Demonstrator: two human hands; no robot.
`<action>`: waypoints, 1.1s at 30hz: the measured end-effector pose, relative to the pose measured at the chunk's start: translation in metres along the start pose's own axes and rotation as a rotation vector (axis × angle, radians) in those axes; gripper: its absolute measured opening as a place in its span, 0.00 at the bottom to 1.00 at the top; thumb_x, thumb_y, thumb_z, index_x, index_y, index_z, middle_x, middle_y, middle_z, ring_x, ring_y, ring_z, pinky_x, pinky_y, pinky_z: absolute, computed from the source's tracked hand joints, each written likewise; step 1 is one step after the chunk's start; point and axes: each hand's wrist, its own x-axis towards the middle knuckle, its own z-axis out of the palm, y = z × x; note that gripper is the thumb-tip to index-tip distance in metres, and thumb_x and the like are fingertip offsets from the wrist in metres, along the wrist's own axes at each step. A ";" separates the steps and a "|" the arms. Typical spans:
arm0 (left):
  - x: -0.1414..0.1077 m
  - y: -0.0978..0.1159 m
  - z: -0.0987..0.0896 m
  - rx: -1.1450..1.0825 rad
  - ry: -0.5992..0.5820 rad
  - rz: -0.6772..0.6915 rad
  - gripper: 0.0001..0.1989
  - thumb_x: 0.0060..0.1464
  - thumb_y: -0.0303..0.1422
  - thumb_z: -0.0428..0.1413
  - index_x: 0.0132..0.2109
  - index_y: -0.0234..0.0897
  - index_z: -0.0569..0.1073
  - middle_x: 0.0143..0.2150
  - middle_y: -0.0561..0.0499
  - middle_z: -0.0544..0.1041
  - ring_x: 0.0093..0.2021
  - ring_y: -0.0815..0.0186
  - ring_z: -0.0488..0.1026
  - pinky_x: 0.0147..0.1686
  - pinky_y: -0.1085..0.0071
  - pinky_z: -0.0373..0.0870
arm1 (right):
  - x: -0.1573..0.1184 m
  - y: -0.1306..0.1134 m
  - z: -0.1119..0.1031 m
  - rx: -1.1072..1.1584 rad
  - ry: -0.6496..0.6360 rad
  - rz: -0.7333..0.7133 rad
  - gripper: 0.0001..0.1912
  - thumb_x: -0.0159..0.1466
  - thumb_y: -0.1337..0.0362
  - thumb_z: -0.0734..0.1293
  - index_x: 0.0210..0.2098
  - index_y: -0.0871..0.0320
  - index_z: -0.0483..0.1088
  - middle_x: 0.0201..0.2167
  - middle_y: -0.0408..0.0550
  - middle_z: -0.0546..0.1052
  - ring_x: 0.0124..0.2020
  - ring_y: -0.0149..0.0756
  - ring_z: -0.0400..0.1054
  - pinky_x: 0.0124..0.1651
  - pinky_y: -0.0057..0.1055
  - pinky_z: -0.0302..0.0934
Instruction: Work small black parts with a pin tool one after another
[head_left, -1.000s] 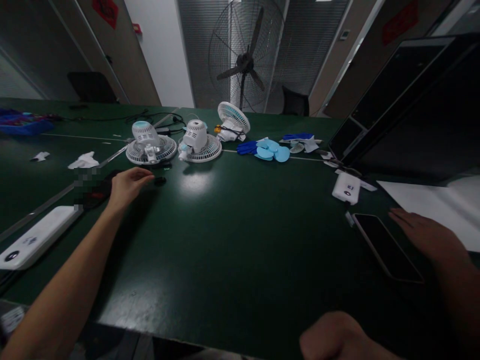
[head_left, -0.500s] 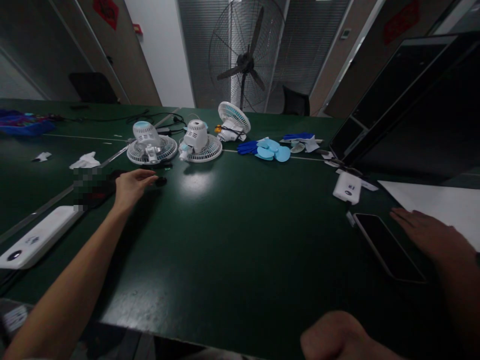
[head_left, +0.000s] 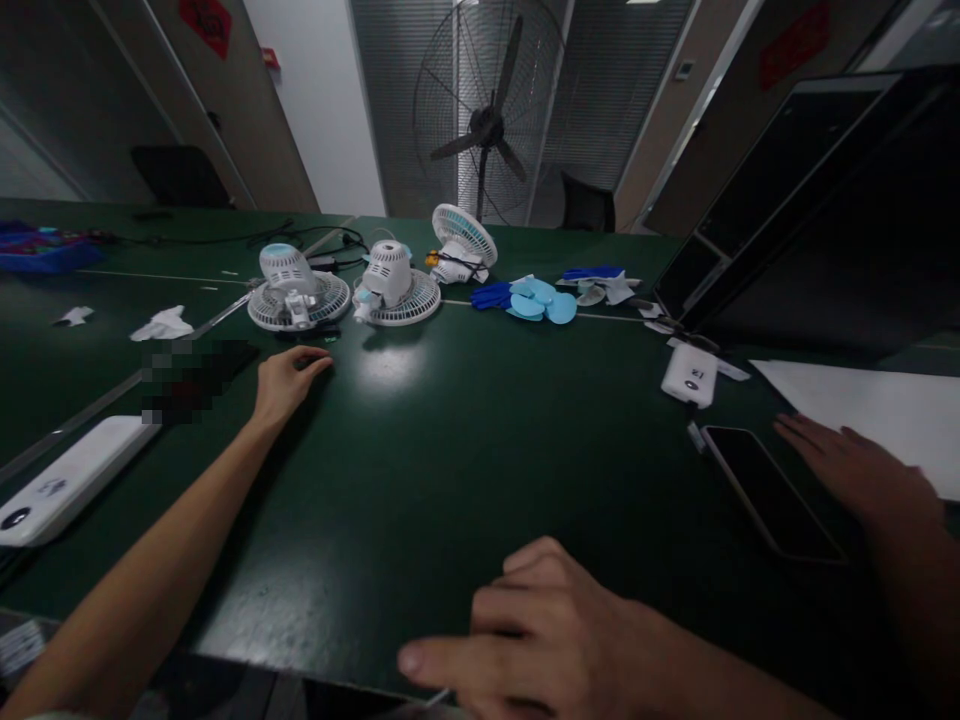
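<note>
My left hand [head_left: 291, 382] is low over the dark green table, thumb and fingers closed together in a pinch. Whatever they hold is hidden by the fingers. Just beyond it, a white fan head [head_left: 298, 285] lies face down on its round grille. My right hand [head_left: 544, 635] is near the table's front edge, its fingers curled and one stretched to the left. A thin pale rod [head_left: 438, 698] sticks out from under that hand; most of it is covered.
Another fan head [head_left: 397, 283] lies face down, and a third fan [head_left: 463, 245] is tilted behind it. Light blue fan blades [head_left: 541, 300] rest beside blue gloves [head_left: 491, 295]. Another person's hand [head_left: 855, 465] lies beside a phone [head_left: 772, 490]. A white power bank [head_left: 75, 480] is at left.
My left hand has moved slightly right, over the spot where a small black round thing was visible. My right hand has come up and left into view, with the thin rod.
</note>
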 end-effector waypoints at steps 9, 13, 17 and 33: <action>-0.003 -0.002 -0.010 -0.037 0.035 -0.061 0.19 0.53 0.46 0.63 0.46 0.39 0.84 0.41 0.47 0.84 0.42 0.56 0.79 0.44 0.69 0.72 | 0.012 0.018 0.024 0.051 -0.036 -0.072 0.23 0.67 0.64 0.63 0.61 0.53 0.67 0.26 0.38 0.76 0.21 0.31 0.64 0.26 0.33 0.47; -0.002 -0.007 -0.008 -0.107 0.015 -0.140 0.21 0.51 0.46 0.63 0.47 0.39 0.84 0.41 0.48 0.84 0.40 0.57 0.79 0.41 0.69 0.72 | 0.011 0.016 0.029 0.032 -0.064 -0.066 0.23 0.66 0.64 0.64 0.60 0.53 0.68 0.26 0.38 0.76 0.20 0.31 0.62 0.26 0.34 0.46; 0.000 -0.013 -0.006 -0.177 0.008 -0.160 0.23 0.49 0.47 0.64 0.49 0.39 0.83 0.43 0.47 0.84 0.45 0.55 0.80 0.45 0.68 0.73 | 0.011 0.015 0.028 0.040 -0.052 -0.063 0.21 0.66 0.64 0.65 0.58 0.53 0.69 0.27 0.38 0.77 0.21 0.31 0.63 0.27 0.34 0.48; -0.004 0.001 -0.011 -0.102 -0.121 -0.081 0.26 0.49 0.52 0.63 0.48 0.37 0.83 0.42 0.45 0.84 0.43 0.54 0.79 0.41 0.68 0.72 | 0.013 0.017 0.023 0.051 -0.063 0.002 0.14 0.67 0.64 0.65 0.52 0.53 0.72 0.30 0.38 0.77 0.24 0.30 0.67 0.29 0.33 0.52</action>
